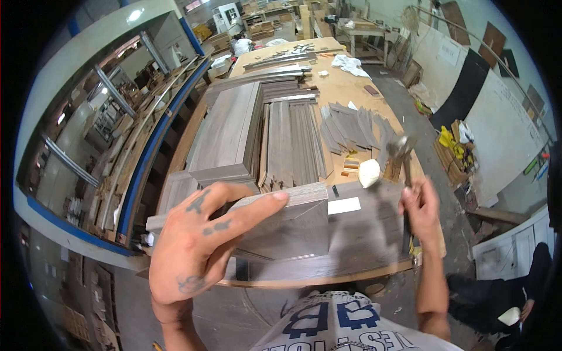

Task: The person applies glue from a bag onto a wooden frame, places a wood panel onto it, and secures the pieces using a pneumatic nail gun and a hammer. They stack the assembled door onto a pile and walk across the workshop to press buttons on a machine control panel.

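Note:
A grey wood-grain box (287, 225) stands at the near edge of the workbench. My left hand (202, 240) lies over its upper edge, the fingers bent across the top and holding it. Raised to the right of the box, my right hand (420, 210) is closed around the handle of a hammer (401, 149), whose head points up and away and is blurred. A white card (344, 205) lies beside the box on a grey board (374, 234). Just beyond is a white rounded lump (369, 174), its kind unclear.
A taller grey box (225, 131) and stacked grey strips (293, 140) fill the bench (328, 88) beyond my left hand. Thin grey pieces (351, 126) fan out farther right. A rack (158, 128) lines the left side. At lower right, a person in dark clothes (497, 298) is close by.

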The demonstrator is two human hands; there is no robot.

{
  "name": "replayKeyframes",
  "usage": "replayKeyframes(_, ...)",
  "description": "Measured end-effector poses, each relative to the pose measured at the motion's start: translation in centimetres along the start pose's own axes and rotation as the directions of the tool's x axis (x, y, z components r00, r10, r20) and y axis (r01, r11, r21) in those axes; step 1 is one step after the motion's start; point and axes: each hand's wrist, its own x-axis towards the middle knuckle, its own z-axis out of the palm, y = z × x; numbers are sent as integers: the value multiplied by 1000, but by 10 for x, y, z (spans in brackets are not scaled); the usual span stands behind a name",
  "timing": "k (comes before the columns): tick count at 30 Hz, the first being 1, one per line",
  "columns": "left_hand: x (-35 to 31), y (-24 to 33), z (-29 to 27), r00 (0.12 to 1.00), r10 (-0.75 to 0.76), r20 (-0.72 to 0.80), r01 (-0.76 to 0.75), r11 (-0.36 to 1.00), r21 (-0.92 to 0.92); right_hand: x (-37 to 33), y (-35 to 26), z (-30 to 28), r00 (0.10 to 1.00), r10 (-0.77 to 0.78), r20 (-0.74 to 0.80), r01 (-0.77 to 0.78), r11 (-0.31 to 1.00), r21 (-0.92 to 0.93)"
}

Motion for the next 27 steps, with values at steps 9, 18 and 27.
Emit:
replayKeyframes(9, -36, -1, 2, 979, -57, -193, 66, 997, 39, 53, -179, 25, 592, -624, 511, 779, 606, -162)
replayKeyframes(18, -41, -2, -2, 970, -5, -241, 13, 999, 35, 42, -256, 26, 438, -435, 786, 896, 275, -347)
replayKeyframes(27, -48, -7, -6, 979, -18, -203, 26, 999, 41, 43, -243, 43, 463, -288, 838, 878, 281, -388)
